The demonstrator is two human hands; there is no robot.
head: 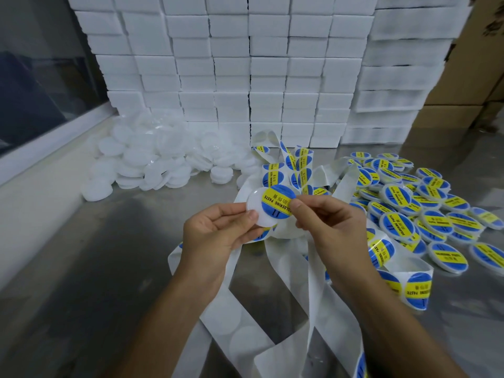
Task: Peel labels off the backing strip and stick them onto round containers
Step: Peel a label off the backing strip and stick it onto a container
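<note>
Head view: our left hand (218,230) grips a round white plastic container (259,211) at frame centre; our right hand (327,216) pinches a round blue-and-yellow label (278,200) onto it, label partly seated. At 3 o'clock, a pile of labelled containers (425,208), so much is done. At 10 o'clock, a heap of bare white containers (152,162) remains. White backing strip (272,309) loops at 6 o'clock, labels left on it.

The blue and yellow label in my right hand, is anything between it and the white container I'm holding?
Nothing visible is. The right hand pinches the label by its right edge, directly over the white container held by the left hand; only the container's left rim remains uncovered.
</note>
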